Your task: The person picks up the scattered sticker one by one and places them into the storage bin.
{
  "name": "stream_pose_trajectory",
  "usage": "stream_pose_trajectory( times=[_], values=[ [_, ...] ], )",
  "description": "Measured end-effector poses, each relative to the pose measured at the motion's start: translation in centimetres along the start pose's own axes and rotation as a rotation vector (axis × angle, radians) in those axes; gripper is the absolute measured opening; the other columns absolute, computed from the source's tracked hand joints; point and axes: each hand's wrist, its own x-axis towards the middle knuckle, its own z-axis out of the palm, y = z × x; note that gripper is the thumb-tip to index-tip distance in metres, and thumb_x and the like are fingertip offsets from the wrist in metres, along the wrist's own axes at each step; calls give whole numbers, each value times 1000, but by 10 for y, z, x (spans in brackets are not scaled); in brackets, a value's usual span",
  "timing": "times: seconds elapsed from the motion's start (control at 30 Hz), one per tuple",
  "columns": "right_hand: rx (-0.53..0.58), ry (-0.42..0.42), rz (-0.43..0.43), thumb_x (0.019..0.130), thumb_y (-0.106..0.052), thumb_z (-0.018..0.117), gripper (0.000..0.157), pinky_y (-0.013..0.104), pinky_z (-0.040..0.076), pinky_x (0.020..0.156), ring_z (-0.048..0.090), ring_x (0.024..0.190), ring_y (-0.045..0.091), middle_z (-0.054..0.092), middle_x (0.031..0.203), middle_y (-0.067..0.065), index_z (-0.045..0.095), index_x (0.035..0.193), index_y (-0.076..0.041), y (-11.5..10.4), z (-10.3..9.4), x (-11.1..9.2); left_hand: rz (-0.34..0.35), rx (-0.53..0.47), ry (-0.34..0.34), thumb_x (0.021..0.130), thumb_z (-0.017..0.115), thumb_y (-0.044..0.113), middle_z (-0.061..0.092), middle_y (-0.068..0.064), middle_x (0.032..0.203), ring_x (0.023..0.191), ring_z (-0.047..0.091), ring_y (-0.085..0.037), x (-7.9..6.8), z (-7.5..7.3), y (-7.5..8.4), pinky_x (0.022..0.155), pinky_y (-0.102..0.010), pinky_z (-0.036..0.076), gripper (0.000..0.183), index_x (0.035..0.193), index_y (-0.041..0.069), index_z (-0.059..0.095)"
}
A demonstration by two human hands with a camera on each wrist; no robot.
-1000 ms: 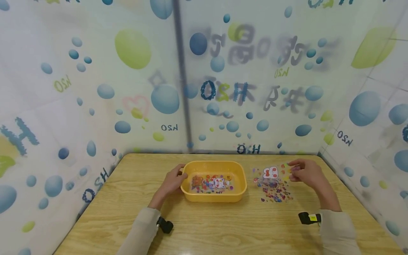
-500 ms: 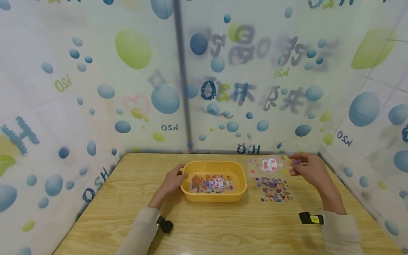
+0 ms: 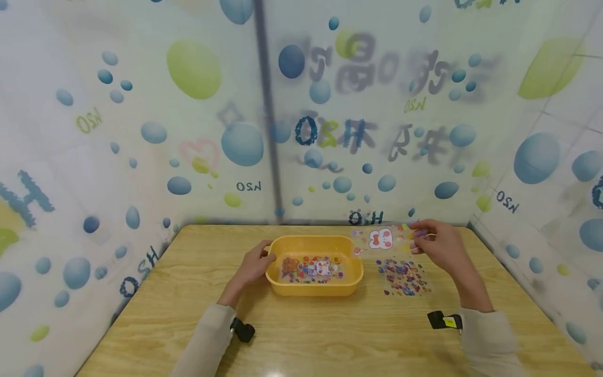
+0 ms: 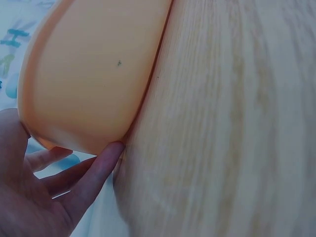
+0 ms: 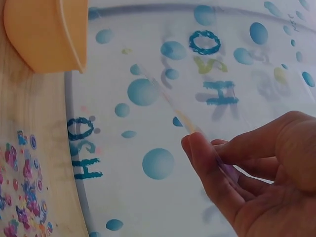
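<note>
At the lower right of the head view, the right hand pinches the right end of a clear rectangular sheet printed with a white rabbit, its left end overlapping the back right corner of a yellow rectangular plastic tray. Left of centre, the left hand grips the tray's left end, thumb at the rim and fingers against the outer wall. Colourful stickers with bear and rabbit figures lie inside, while a sheet of small multicoloured stickers lies right of it on the pale wooden table.

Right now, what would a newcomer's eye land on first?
First, the bright yellow tray on the wooden table, colorful cartoon prints inside and the left hand gripping its left end. Next, toward its right, the clear bunny sheet held up by the right hand; nearer the viewer lies a patch of tiny colorful shapes.
</note>
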Motion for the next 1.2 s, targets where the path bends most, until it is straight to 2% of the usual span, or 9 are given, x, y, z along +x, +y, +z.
stream_pose_trajectory(
  times=[0.27,0.5,0.8,1.0,1.2],
  values=[
    [1,-41,17,101,-2,58,30,22,62,65,73,77,19,67,101,24,63,129,9,-17,24,4,-1,4,-6,98,58,20,65,-23,124,100,65,-30,-1,1,-2,63,-35,64,47,144,15,56],
    [-26,-77,23,99,1,60,30,23,62,67,72,79,18,66,106,25,63,129,7,-30,43,12,0,4,-4,98,58,20,65,-21,123,98,66,-29,-1,3,-1,62,-34,63,46,144,15,56],
    [-58,-126,-14,95,1,64,32,31,64,71,69,80,18,68,110,21,66,127,4,-51,70,26,7,19,2,98,58,20,65,-22,123,99,66,-29,0,0,-1,63,-34,63,47,145,14,56],
    [-80,-157,-36,94,0,62,32,28,64,71,71,83,20,68,110,20,67,125,3,-68,86,34,12,19,5,98,58,20,65,-22,124,99,66,-30,1,0,-2,62,-35,63,47,144,15,56],
    [-83,-206,-16,90,1,63,34,28,63,69,69,80,19,68,109,19,68,124,4,-82,99,42,35,27,11,96,58,20,68,-22,119,94,68,-29,1,-1,0,62,-35,63,45,142,14,58]
  ],
)
